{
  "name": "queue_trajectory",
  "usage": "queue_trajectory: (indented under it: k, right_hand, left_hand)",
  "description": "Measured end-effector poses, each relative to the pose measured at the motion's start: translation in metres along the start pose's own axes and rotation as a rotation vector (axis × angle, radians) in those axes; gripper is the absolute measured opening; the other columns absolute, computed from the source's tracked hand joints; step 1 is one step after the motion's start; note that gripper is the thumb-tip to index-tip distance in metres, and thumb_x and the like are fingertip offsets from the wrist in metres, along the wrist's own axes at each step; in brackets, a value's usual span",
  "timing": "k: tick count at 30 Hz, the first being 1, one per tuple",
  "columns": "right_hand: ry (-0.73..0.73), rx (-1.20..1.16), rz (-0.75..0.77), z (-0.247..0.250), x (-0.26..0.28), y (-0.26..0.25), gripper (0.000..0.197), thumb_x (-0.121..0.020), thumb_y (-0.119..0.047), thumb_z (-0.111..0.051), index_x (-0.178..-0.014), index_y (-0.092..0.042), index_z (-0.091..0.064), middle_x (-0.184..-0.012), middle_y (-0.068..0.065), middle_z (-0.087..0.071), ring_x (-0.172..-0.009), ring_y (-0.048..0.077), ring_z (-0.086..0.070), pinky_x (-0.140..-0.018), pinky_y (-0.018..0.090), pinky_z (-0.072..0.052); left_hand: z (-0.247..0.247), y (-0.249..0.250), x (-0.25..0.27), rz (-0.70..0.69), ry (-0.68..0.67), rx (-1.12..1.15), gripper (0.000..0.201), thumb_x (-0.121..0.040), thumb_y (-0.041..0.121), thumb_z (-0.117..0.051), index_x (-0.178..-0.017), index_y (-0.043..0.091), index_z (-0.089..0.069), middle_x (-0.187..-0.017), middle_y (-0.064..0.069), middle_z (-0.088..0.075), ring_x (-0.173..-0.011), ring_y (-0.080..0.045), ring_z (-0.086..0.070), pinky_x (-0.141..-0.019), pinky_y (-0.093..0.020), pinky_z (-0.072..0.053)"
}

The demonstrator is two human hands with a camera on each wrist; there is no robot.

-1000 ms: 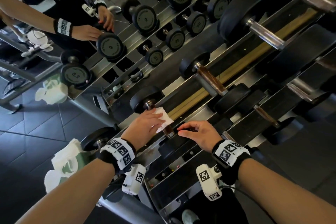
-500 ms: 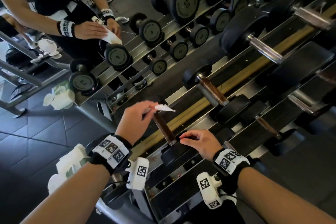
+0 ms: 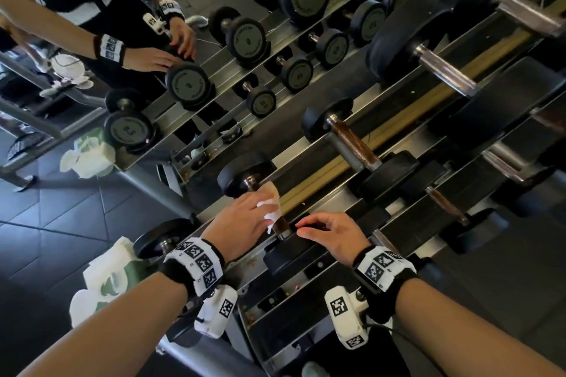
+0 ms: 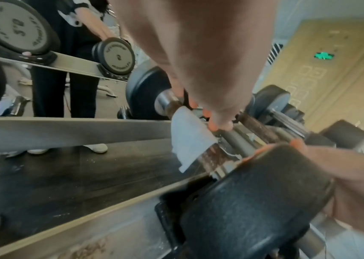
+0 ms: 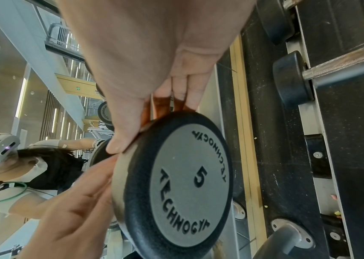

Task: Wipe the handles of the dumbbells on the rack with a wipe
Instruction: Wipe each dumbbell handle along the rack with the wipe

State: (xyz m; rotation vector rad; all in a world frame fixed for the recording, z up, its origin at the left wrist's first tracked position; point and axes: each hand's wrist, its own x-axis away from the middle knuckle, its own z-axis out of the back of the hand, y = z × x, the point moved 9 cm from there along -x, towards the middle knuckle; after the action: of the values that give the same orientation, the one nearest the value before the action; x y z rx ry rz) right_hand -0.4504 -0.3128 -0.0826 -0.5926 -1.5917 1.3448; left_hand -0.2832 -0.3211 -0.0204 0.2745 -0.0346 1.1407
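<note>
A small dumbbell lies on the rack (image 3: 309,266), its far head (image 3: 245,174) toward the mirror and its near head (image 3: 291,249) toward me. My left hand (image 3: 263,214) wraps a white wipe (image 3: 271,205) round the rusty brown handle (image 3: 280,225). In the left wrist view the wipe (image 4: 190,140) drapes over the handle (image 4: 212,156) under my curled fingers (image 4: 216,121). My right hand (image 3: 306,228) grips the rim of the near head. The right wrist view shows that head's grey face marked 5 (image 5: 187,178), with thumb and fingers (image 5: 119,145) curled on its edge.
Further dumbbells lie to the right on the rack, one with a brown handle (image 3: 352,144) and a bigger one with a chrome handle (image 3: 444,70). A mirror behind reflects the rack and me (image 3: 183,82). A green and white wipe pack (image 3: 107,272) sits at the left over dark floor tiles.
My left hand has slid the wipe back along the handle from the far head toward the near end. The right hand has stayed on the near head.
</note>
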Motion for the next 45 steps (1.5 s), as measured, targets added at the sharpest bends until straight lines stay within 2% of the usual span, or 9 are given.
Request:
queue_trajectory:
  k: [7, 13, 17, 21, 25, 30, 36, 41, 45]
  right_hand:
    - [0.005, 0.056, 0.022, 0.001, -0.003, 0.001, 0.020, -0.084, -0.040, -0.074, -0.101, -0.030, -0.075, -0.098, -0.009, -0.074, -0.097, 0.006, -0.067, -0.100, 0.039, -0.050]
    - [-0.020, 0.058, 0.014, 0.001, -0.005, 0.003, 0.021, -0.084, -0.039, -0.074, -0.103, -0.030, -0.075, -0.099, -0.010, -0.075, -0.098, 0.005, -0.068, -0.098, 0.037, -0.052]
    - [-0.024, 0.063, 0.015, 0.002, -0.005, 0.006, 0.018, -0.084, -0.041, -0.072, -0.100, -0.034, -0.075, -0.098, -0.016, -0.074, -0.095, -0.003, -0.065, -0.089, 0.021, -0.047]
    - [-0.023, 0.070, 0.020, 0.002, -0.006, 0.008, 0.018, -0.084, -0.043, -0.072, -0.100, -0.035, -0.075, -0.098, -0.015, -0.074, -0.096, 0.000, -0.066, -0.092, 0.026, -0.049]
    - [-0.024, 0.078, 0.027, 0.000, -0.006, 0.006, 0.020, -0.084, -0.044, -0.072, -0.102, -0.034, -0.075, -0.099, -0.013, -0.074, -0.098, 0.004, -0.067, -0.098, 0.036, -0.051]
    - [-0.032, 0.070, 0.036, 0.001, -0.004, 0.003, 0.019, -0.086, -0.039, -0.072, -0.103, -0.031, -0.075, -0.099, -0.014, -0.074, -0.098, 0.000, -0.065, -0.096, 0.028, -0.049]
    - [-0.022, 0.034, 0.028, 0.000, -0.004, 0.005, 0.019, -0.085, -0.038, -0.073, -0.103, -0.033, -0.075, -0.100, -0.012, -0.074, -0.098, 0.002, -0.067, -0.097, 0.032, -0.052]
    - [-0.031, -0.025, 0.009, 0.000, -0.005, 0.006, 0.019, -0.084, -0.035, -0.074, -0.103, -0.031, -0.076, -0.100, -0.007, -0.075, -0.098, 0.008, -0.070, -0.097, 0.041, -0.054]
    - [-0.032, -0.065, 0.024, 0.001, -0.007, 0.005, 0.018, -0.084, -0.028, -0.076, -0.102, -0.026, -0.077, -0.100, -0.006, -0.077, -0.100, 0.011, -0.070, -0.102, 0.043, -0.051]
  left_hand:
    - [-0.013, -0.008, -0.014, 0.063, -0.060, -0.196, 0.043, -0.103, 0.035, -0.032, -0.145, 0.037, -0.041, -0.154, 0.016, -0.036, -0.148, -0.006, -0.017, -0.123, -0.037, 0.003]
    - [-0.030, 0.009, 0.001, -0.155, -0.206, -0.138, 0.046, -0.098, 0.039, -0.027, -0.143, 0.037, -0.041, -0.149, 0.014, -0.041, -0.148, -0.011, -0.021, -0.123, -0.043, -0.014]
    - [-0.014, -0.016, -0.017, -0.094, -0.205, -0.217, 0.052, -0.098, 0.044, -0.021, -0.147, 0.039, -0.035, -0.155, 0.014, -0.034, -0.148, -0.011, -0.021, -0.123, -0.038, -0.012]
    - [-0.007, -0.015, -0.019, -0.021, -0.110, -0.138, 0.043, -0.097, 0.027, -0.049, -0.140, 0.037, -0.046, -0.149, 0.013, -0.043, -0.146, -0.013, -0.027, -0.120, -0.042, -0.024]
    - [-0.020, 0.013, 0.002, -0.220, -0.117, -0.158, 0.059, -0.083, 0.021, -0.070, -0.136, 0.036, -0.050, -0.143, 0.013, -0.051, -0.140, -0.013, -0.038, -0.117, -0.037, -0.020]
    - [-0.007, -0.020, -0.021, 0.015, -0.086, -0.245, 0.046, -0.102, 0.040, -0.029, -0.147, 0.035, -0.038, -0.151, 0.013, -0.041, -0.145, -0.010, -0.027, -0.119, -0.036, -0.018]
    - [-0.033, 0.009, 0.015, -0.032, -0.173, -0.102, 0.049, -0.103, 0.041, -0.022, -0.152, 0.038, -0.026, -0.160, 0.016, -0.020, -0.150, -0.006, -0.004, -0.123, -0.036, -0.008]
    - [-0.061, 0.009, 0.019, 0.234, -0.286, 0.316, 0.051, -0.106, 0.041, -0.016, -0.149, 0.038, 0.011, -0.156, 0.017, 0.023, -0.141, 0.000, 0.027, -0.122, -0.042, 0.009]
    - [-0.055, 0.003, 0.001, 0.356, -0.118, 0.528, 0.055, -0.106, 0.039, -0.015, -0.149, 0.026, 0.017, -0.157, 0.004, 0.030, -0.144, -0.010, 0.030, -0.123, -0.044, 0.007]
